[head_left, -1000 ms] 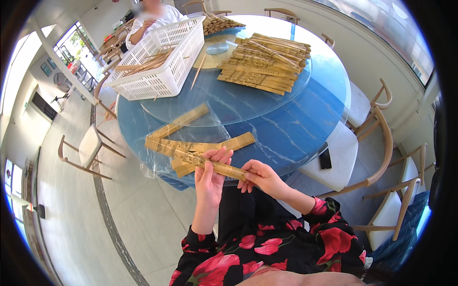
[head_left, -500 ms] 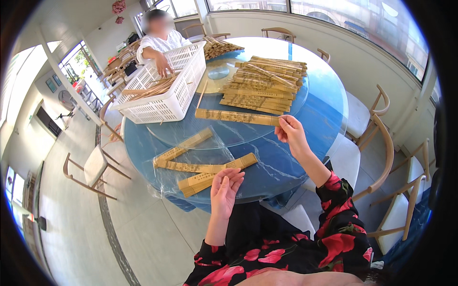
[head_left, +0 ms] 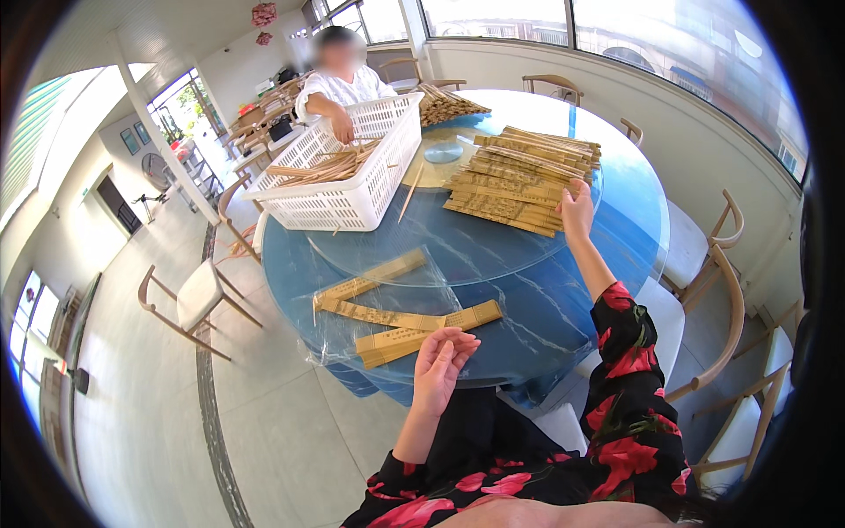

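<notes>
Long, flat, gold-brown printed strips, paper sleeves by their look, lie in a broad overlapping pile (head_left: 519, 176) on the glass turntable (head_left: 475, 264). At the pile's right end is my right hand (head_left: 576, 209), fingers pinched on the end of a strip that blends in with the others. Close to the table's near edge my left hand (head_left: 446, 361) is held palm up, fingers loosely bent, with nothing in it. Just beyond it lie several more strips (head_left: 427, 330), crossing in a zigzag partly over clear plastic film (head_left: 334, 330). A thin wooden stick (head_left: 411, 191) rests left of the pile.
A white slatted basket (head_left: 352, 202) with many wooden sticks (head_left: 330, 167) stands at the table's far left. Behind it a person (head_left: 343, 88) reaches in with one hand. Another brown bundle (head_left: 449, 104) lies at the back. Wooden chairs (head_left: 207, 299) surround the blue-covered round table.
My right hand has carried a strip from in front of the pile up and right onto the pile's right end. My left hand stays near the table edge. The view has shifted slightly.
</notes>
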`<action>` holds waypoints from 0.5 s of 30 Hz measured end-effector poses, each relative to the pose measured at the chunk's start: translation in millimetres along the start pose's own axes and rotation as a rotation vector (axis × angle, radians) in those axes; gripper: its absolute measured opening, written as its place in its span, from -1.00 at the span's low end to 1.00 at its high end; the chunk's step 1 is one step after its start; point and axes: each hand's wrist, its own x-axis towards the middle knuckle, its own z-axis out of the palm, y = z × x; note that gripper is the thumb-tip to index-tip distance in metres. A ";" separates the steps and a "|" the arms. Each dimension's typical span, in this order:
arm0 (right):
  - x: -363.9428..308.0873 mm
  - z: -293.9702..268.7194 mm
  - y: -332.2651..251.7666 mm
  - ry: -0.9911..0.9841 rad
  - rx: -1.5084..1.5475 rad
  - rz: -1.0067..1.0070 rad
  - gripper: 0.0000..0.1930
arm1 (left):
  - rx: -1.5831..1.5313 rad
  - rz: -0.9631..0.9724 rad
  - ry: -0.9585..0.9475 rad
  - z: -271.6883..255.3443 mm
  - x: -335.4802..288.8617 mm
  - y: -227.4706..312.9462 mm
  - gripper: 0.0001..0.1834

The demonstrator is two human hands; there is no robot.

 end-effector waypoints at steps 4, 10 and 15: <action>-40.6 15.8 -14.3 -0.083 0.049 -0.201 -0.72 | 0.038 -0.010 0.014 0.0 -0.6 3.3 -0.76; -104.4 39.0 -37.3 -0.403 0.131 -0.459 -0.75 | 0.491 0.040 0.055 -11.1 31.0 65.6 -0.83; -122.8 19.5 -32.0 -0.557 0.070 -0.556 -0.77 | 0.979 0.461 0.166 -30.3 141.6 166.7 -0.89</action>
